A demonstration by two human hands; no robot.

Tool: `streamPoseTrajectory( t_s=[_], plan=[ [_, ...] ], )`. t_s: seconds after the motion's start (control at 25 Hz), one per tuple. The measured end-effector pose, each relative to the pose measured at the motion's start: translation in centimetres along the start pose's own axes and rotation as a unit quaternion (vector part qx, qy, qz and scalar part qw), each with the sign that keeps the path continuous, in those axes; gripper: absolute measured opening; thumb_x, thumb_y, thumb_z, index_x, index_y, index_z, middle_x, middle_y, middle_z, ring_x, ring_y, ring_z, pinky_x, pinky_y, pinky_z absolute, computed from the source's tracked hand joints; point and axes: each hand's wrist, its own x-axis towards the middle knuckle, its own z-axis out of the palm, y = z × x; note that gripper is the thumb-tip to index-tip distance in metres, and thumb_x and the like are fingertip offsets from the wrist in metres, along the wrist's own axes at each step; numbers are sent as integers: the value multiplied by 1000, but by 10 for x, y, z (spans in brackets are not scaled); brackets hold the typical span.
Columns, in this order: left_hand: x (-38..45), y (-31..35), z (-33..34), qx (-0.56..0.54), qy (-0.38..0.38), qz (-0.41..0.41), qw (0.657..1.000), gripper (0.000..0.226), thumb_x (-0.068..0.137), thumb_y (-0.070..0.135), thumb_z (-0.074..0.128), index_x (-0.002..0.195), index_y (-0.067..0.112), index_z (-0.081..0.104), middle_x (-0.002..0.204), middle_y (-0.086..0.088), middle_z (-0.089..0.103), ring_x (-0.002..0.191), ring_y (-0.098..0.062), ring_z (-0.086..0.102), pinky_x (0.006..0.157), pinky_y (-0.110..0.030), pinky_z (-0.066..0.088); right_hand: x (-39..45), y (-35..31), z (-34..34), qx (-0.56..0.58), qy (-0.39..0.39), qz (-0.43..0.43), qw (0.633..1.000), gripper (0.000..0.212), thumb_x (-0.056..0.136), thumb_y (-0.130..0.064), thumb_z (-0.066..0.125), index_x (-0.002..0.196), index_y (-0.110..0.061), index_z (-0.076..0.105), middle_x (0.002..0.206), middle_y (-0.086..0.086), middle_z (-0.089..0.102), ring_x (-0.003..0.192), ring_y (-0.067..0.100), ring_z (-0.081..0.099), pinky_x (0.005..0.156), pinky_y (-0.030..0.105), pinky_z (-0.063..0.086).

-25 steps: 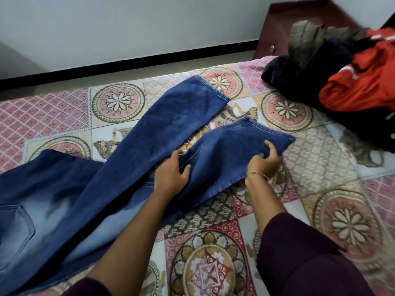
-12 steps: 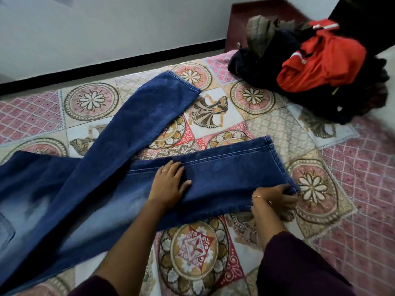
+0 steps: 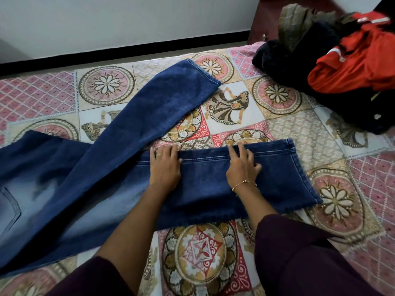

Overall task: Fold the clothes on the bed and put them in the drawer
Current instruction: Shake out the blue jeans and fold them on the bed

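A pair of blue jeans lies spread on the patterned bedsheet, waist at the left, legs splayed to the right. The far leg angles up toward the wall. The near leg lies flat across the middle, its hem at the right. My left hand rests flat on this near leg, fingers straight along its far seam. My right hand presses flat on the same leg a little further right, fingers spread. A gold bracelet sits on my right wrist.
A heap of dark and red clothes sits on the bed's far right corner. Behind it stands a dark red wooden piece of furniture. A strip of floor and a white wall with a black skirting run along the bed's far side.
The near jeans leg was pulled down and laid flat. My right hand let go of the hem corner and moved left onto the leg; my left hand slid up to the far seam.
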Motion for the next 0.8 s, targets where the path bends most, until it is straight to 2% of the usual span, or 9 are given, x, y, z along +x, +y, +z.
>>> streamPoseTrajectory(
  t_s=[0.04,0.08,0.2,0.28,0.4,0.52,0.64,0.72,0.8],
  plan=[
    [6,-10,2,-2,47,-12,999,31,86,21,47,100,-2,63,101,-25,60,92,-44,58,81,-52,48,7,4,-1,-30,10,-12,999,64,91,-1,47,145,-30,29,154,-3,19,131,28,27,97,46,30],
    [11,-19,2,-9,64,-12,998,21,84,16,50,88,-1,61,89,-23,58,80,-41,57,69,-47,48,14,7,-4,-49,21,-23,998,60,91,1,45,143,-28,35,150,-1,29,123,29,32,92,44,32],
    [20,-26,-5,1,85,20,996,18,86,16,44,78,5,55,76,-15,54,66,-33,52,56,-36,41,39,12,-15,-56,102,-54,992,30,90,2,45,109,-7,67,112,13,57,107,35,42,77,38,32],
    [30,-24,-6,36,107,3,994,17,86,16,44,77,6,54,75,-13,53,64,-30,51,54,-33,38,49,12,-24,-41,142,-69,987,19,85,5,51,89,5,69,96,18,58,98,39,48,70,38,33],
    [36,-20,4,11,76,-46,996,10,89,10,55,87,0,58,90,-20,57,82,-37,52,67,-43,40,57,3,-23,-44,70,-41,996,25,92,3,41,106,5,62,114,19,51,110,36,44,76,40,38],
    [47,-8,-1,-68,25,-163,984,35,93,25,49,116,-1,54,122,-20,51,114,-36,42,93,-42,33,55,-9,-16,-11,84,-24,996,29,89,9,44,114,1,56,122,17,44,110,33,44,74,35,43],
    [64,8,-5,-89,-52,-259,960,71,95,52,34,146,4,22,155,-13,18,143,-28,11,114,-44,9,50,-30,-4,102,41,-93,990,35,86,9,48,119,1,56,120,18,45,104,33,51,81,35,44],
    [77,16,-11,-138,-79,-338,928,81,92,62,25,149,6,13,158,-9,8,145,-25,3,115,-46,0,49,-45,0,144,3,-108,984,32,90,-3,50,121,-2,57,121,16,47,104,31,52,86,33,42],
    [90,22,-24,-226,-27,-450,863,81,91,65,26,145,6,29,155,-9,21,141,-28,15,114,-46,11,51,-54,2,172,-12,-77,982,28,93,-13,51,118,-3,58,121,14,48,106,29,52,86,30,41]
  ],
)
